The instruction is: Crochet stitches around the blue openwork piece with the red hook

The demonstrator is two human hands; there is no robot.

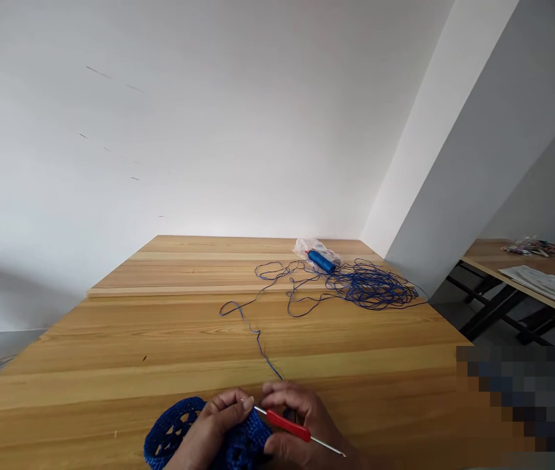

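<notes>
A blue crocheted piece (170,427) with an openwork pattern curves at the bottom of the head view, partly behind my hands. My left hand (216,421) pinches its upper edge between thumb and fingers. Beside it my right hand (307,418) curls around a double-ended crochet hook with a red handle (287,424). The hook's left tip reaches the work by my left thumb; its other metal end points down to the right. From my right fingers a blue cord (260,343) runs away across the wooden table (160,365).
A loose tangle of blue cord (375,287) lies at the table's back right. Beside it a blue spool (321,261) rests against a clear plastic bag (307,247). A white wall closes the back. Another table (483,258) with papers stands at right; a blurred patch covers the lower right.
</notes>
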